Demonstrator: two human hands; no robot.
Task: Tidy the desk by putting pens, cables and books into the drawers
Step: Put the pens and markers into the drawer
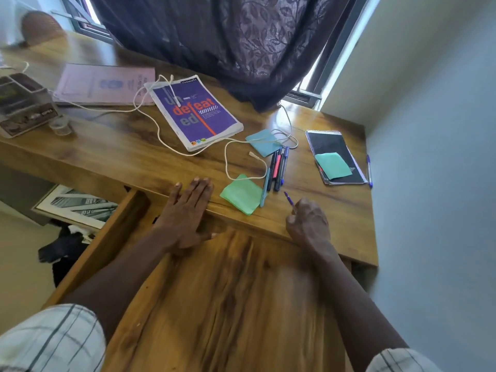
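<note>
The wooden drawer point(128, 226) stands pulled out under the desk's front edge. My left hand point(188, 210) rests flat on that edge with straight fingers. My right hand point(308, 224) pinches a purple pen point(289, 200) just above the desk. Several pens point(277, 167) lie bunched near the middle, with a teal pen point(265, 187) beside a green paper point(241, 193). A white cable point(161, 130) loops across the purple book point(194, 111). A pink book point(104, 84) lies at the back left, a black spiral notebook point(332, 146) at the right with a blue pen point(369, 170) beside it.
A blue paper point(259, 142) lies under the cable end, a teal paper point(332, 165) on the notebook. A grey box point(24, 108) and small glass point(60, 126) sit at the left. A dark curtain point(228, 44) hangs behind; a wall point(429, 130) borders the right.
</note>
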